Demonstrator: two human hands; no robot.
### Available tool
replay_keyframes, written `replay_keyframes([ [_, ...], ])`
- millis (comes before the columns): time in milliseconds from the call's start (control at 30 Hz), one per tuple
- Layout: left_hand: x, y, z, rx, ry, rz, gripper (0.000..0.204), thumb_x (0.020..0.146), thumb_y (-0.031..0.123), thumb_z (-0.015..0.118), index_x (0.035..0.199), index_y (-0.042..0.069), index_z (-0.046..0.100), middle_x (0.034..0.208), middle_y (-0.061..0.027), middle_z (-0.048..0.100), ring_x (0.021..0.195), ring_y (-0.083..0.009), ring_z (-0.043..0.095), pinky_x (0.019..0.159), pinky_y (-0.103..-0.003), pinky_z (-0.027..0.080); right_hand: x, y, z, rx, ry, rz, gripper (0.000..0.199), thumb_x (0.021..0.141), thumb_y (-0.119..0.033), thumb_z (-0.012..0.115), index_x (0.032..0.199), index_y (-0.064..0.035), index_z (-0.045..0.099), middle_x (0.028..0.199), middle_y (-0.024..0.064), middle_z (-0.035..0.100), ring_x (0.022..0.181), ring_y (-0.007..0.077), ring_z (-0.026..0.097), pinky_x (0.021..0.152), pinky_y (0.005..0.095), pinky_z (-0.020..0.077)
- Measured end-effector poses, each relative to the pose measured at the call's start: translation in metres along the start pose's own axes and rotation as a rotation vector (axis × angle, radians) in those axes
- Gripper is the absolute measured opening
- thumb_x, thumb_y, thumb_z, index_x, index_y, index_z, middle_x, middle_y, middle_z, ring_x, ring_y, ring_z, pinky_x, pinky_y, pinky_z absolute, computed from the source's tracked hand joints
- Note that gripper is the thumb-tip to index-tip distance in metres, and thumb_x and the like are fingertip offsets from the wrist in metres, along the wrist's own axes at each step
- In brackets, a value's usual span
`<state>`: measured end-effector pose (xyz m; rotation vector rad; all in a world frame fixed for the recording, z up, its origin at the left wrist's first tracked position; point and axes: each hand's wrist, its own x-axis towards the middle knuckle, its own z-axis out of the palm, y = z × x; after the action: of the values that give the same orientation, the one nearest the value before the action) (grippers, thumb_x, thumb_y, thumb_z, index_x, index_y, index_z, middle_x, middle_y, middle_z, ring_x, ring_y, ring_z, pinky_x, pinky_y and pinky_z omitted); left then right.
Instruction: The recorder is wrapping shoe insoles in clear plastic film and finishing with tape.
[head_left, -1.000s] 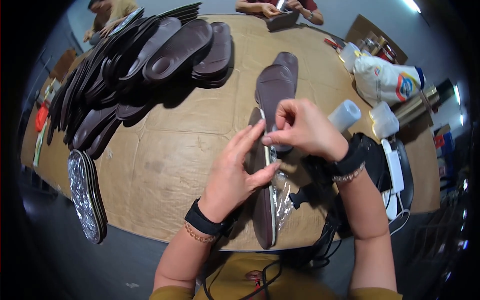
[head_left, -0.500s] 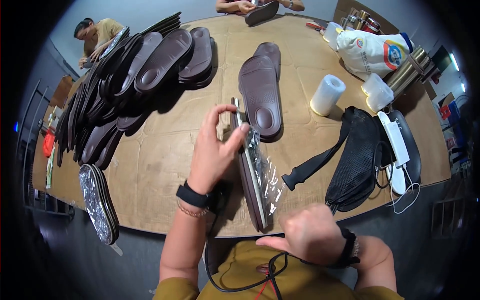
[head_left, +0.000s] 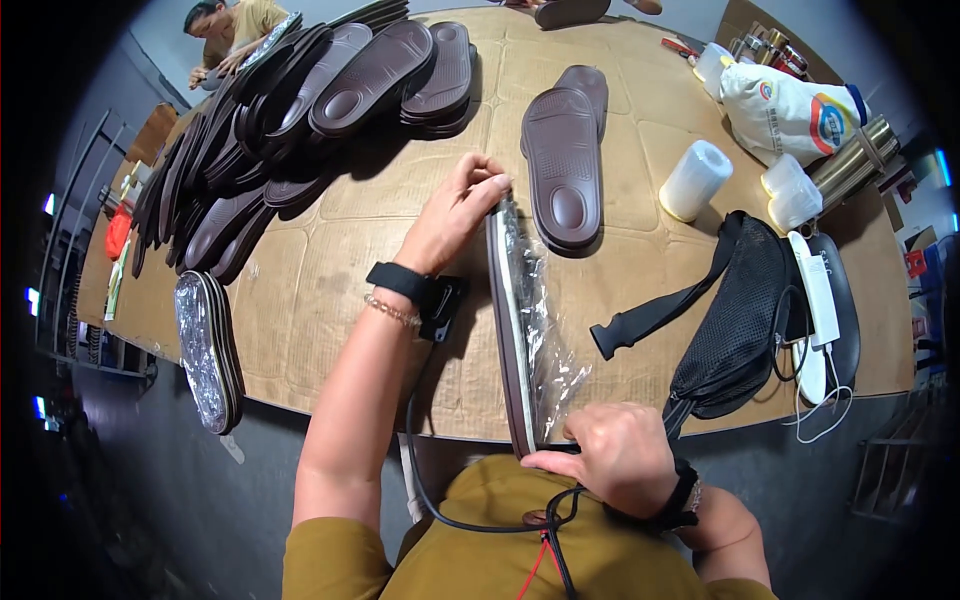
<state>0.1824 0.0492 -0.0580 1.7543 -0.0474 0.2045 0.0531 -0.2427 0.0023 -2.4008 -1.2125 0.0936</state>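
Note:
A brown shoe sole (head_left: pixel 506 335) stands on its long edge near the front of the table, a pale layer along its side. Crinkled clear plastic film (head_left: pixel 548 350) hangs off its right side. My left hand (head_left: pixel 455 220) pinches the far end between thumb and fingers. At the near end, by the table edge, my right hand (head_left: pixel 625 450) has its fingers curled and its thumb against the sole; its fingertips are hidden. Two more brown soles (head_left: pixel 563 165) lie overlapped just beyond, footbed side up.
A large heap of brown soles (head_left: pixel 370 80) covers the far left. A film-covered stack (head_left: pixel 205 350) overhangs the front left edge. To the right are a roll of clear film (head_left: pixel 695 180), a black mesh pouch (head_left: pixel 735 320), a white bag (head_left: pixel 790 110) and a metal flask (head_left: pixel 855 160). Another person (head_left: pixel 235 35) works at far left.
My left hand has slid to the sole's far end and closed on it. My right hand has come to the near end, its thumb now touching. The whole view has shifted.

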Motion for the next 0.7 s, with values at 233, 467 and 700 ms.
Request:
replay_keyframes([
  [233,-0.084,0.023,-0.040,0.394,0.335,-0.095,0.046,0.109,0.043,0.053,0.118,-0.003,0.054,0.107,-0.0224,0.065,0.099,-0.0332,0.064,0.094,-0.040,0.050,-0.022,0.026,-0.006,0.143,0.053,0.119,0.046,0.082,-0.046,0.085,0.089,-0.0035,0.071,0.074,0.0113,0.068,0.066,0.0319,0.070,0.061,0.0387,0.0543],
  [467,-0.175,0.043,-0.030,0.406,0.460,-0.316,0.040,0.104,0.034,0.064,0.121,-0.001,0.055,0.115,-0.0196,0.060,0.104,-0.0318,0.061,0.098,-0.042,0.049,-0.022,0.038,-0.006,0.290,0.206,0.408,0.026,0.089,-0.012,0.080,0.111,-0.0007,0.073,0.084,0.0156,0.073,0.075,0.0328,0.073,0.068,0.0381,0.0575],
  [700,-0.213,0.029,-0.014,0.117,0.447,-0.190,0.050,0.091,-0.005,0.075,0.133,0.001,0.049,0.127,-0.0099,0.056,0.120,-0.0179,0.057,0.108,-0.032,0.047,-0.016,0.025,-0.010,0.226,0.119,0.410,0.032,0.082,-0.005,0.083,0.111,-0.0008,0.072,0.095,0.0149,0.070,0.076,0.0313,0.068,0.067,0.0377,0.0551],
])
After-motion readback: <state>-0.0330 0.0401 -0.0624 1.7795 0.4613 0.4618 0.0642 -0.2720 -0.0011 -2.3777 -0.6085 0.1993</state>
